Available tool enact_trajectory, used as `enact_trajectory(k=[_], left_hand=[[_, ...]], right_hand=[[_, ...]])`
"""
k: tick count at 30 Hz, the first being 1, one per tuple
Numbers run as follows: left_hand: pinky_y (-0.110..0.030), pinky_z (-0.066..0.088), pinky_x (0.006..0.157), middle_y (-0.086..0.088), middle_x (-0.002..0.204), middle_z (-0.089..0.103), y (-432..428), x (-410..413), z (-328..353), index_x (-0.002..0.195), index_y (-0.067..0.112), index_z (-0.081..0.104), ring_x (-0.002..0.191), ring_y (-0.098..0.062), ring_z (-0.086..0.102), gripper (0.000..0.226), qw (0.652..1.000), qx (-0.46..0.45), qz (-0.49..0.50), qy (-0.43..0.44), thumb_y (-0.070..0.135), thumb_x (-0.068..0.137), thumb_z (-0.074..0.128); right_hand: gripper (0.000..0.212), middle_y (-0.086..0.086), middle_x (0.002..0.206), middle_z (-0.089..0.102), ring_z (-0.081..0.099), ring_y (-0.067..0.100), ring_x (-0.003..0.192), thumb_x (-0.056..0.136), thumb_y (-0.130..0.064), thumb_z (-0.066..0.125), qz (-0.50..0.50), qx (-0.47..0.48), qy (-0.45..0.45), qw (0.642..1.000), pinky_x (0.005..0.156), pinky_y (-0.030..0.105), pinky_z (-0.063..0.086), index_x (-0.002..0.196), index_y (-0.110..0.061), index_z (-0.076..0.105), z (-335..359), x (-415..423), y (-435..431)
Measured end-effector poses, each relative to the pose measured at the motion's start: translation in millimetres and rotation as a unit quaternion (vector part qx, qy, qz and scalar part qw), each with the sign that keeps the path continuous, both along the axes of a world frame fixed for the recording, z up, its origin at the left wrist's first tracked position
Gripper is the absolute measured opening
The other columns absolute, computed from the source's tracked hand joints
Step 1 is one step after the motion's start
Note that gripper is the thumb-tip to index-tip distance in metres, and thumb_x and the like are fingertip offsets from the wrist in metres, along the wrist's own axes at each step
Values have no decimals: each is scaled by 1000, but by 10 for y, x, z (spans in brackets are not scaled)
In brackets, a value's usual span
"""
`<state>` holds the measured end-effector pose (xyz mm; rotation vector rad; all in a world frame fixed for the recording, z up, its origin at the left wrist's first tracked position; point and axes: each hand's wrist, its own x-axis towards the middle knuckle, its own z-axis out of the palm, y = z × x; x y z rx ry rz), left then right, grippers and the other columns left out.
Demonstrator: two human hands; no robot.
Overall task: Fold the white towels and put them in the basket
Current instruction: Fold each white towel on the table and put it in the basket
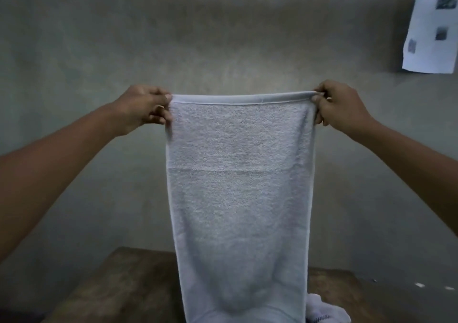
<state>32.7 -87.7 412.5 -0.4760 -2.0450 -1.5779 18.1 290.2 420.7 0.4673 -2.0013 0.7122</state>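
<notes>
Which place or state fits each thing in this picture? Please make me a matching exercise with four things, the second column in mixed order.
Things:
1. towel
2. paper
3. table
4. left hand

Places or states:
A. brown, low in the picture
B. pinches a top corner of the towel
C. hangs down, held by its top edge
D. on the wall, upper right

Pairs: 1-C, 2-D, 3-A, 4-B

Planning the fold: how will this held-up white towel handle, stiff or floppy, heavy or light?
Probably floppy: the towel hangs limp below the left hand and right hand. Likely light: fingertip pinches at two corners carry it.
</notes>
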Motion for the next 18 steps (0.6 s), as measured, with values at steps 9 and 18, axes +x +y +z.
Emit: enact_trajectory(k=[9, 18], left_hand=[[-17, 55, 49, -16, 71, 68, 89, -563, 19, 91, 1, 53, 56, -15, 70, 3, 991, 13, -8, -134, 0, 91, 51], [-21, 57, 60, -17, 80, 61, 87, -1604, -1096, 76, 9, 56, 53, -5, 67, 20, 996, 36, 63, -59, 4, 94, 51]], right_hand=[[15, 15, 65, 60, 57, 21, 56, 94, -7, 49, 34, -68, -184, 980, 49, 28, 47, 85, -4, 60, -106, -533, -24], [22, 19, 90, 63, 68, 19, 74, 95, -7, 49, 59, -119, -277, 952, 67, 24, 55, 75, -12, 54, -961, -1539, -49]])
